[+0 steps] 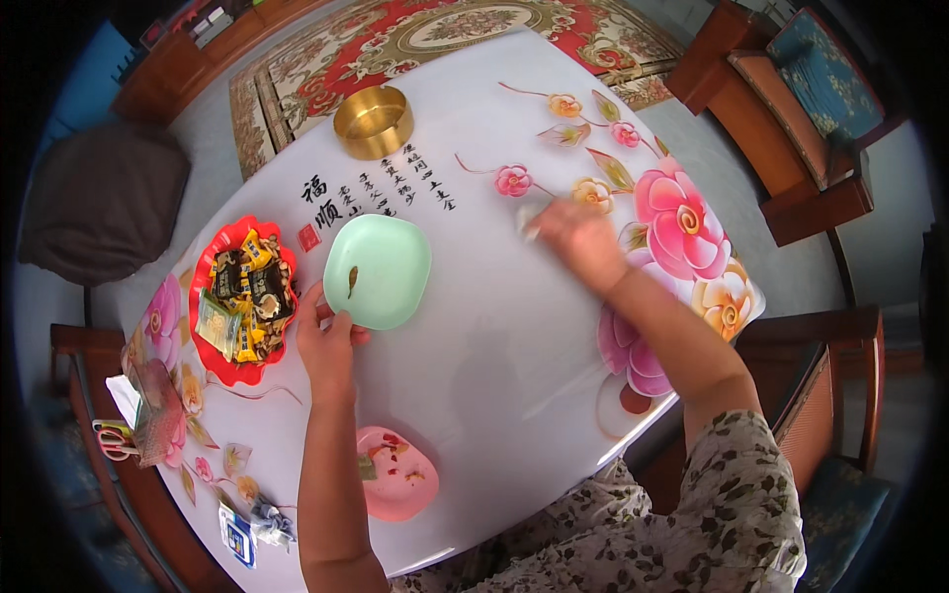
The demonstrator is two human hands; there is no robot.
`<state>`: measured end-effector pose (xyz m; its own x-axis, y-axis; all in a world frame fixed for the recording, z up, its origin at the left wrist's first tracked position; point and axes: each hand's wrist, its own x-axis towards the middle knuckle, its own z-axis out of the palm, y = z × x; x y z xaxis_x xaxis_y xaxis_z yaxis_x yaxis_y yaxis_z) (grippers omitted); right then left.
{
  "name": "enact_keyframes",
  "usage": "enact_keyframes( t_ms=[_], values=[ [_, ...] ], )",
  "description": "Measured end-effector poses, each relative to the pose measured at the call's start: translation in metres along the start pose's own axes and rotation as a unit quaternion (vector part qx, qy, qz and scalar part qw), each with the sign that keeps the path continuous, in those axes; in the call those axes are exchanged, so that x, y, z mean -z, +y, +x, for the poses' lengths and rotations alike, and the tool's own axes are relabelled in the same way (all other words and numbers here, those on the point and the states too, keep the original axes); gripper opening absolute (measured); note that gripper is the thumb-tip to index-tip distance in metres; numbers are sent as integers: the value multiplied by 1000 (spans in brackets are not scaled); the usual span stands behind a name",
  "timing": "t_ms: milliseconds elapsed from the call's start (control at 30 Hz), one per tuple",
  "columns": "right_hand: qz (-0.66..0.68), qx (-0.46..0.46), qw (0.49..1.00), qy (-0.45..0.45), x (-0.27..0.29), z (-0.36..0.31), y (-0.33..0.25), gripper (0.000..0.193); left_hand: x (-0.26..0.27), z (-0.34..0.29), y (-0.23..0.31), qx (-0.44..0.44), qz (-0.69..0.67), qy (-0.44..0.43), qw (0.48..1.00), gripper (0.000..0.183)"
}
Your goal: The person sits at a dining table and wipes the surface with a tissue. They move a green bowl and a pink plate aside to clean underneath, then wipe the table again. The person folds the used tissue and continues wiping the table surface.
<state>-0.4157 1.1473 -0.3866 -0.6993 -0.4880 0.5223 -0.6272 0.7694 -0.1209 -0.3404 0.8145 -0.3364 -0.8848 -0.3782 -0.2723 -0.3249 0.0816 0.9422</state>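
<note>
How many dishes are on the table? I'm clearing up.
4: a green plate at the left hand, a pink plate near the front edge, a red snack tray left, a brass bowl far side.

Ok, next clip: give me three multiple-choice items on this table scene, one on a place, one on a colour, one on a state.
1. Where is the left hand?
A. on the gold bowl
B. at the edge of the green plate
C. in the red tray

2. What colour is the small plate nearest the person?
A. pink
B. blue
C. black

3. What does the green plate hold?
A. a heap of sweets
B. nothing
C. one small brown scrap

Answers: 1 B, the fingers touch its lower left rim. 2 A, it is pink with a few scraps. 3 C, only one scrap lies on it.
</note>
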Motion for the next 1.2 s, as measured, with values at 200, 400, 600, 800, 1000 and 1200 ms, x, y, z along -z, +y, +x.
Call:
enact_keyframes(
  t_ms=[200, 400, 600, 800, 1000, 1200],
  values=[
    [-97, -161, 982, 12, 18, 9, 52, 19, -10, 13, -8, 7, -17, 6, 1000, 47],
    [118, 10, 989, -94, 58, -76, -85, 16, 15, -18, -17, -27, 32, 1, 999, 49],
    [-33, -145, 989, -14, 51, -53, 36, 11, 112, -97, -52, -92, 232, 55, 967, 34],
    [-115, -222, 968, -21, 51, -41, 84, 8, 136, -186, -80, 27, 227, 36, 973, 35],
    [5, -104, 986, -127, 152, -174, -21, 25, 123, -210, -83, 98, 120, 36, 987, 45],
    [-28, -157, 985, -66, 132, -152, 45, 15, 110, -210, -79, 82, 80, 49, 992, 48]
  ],
)
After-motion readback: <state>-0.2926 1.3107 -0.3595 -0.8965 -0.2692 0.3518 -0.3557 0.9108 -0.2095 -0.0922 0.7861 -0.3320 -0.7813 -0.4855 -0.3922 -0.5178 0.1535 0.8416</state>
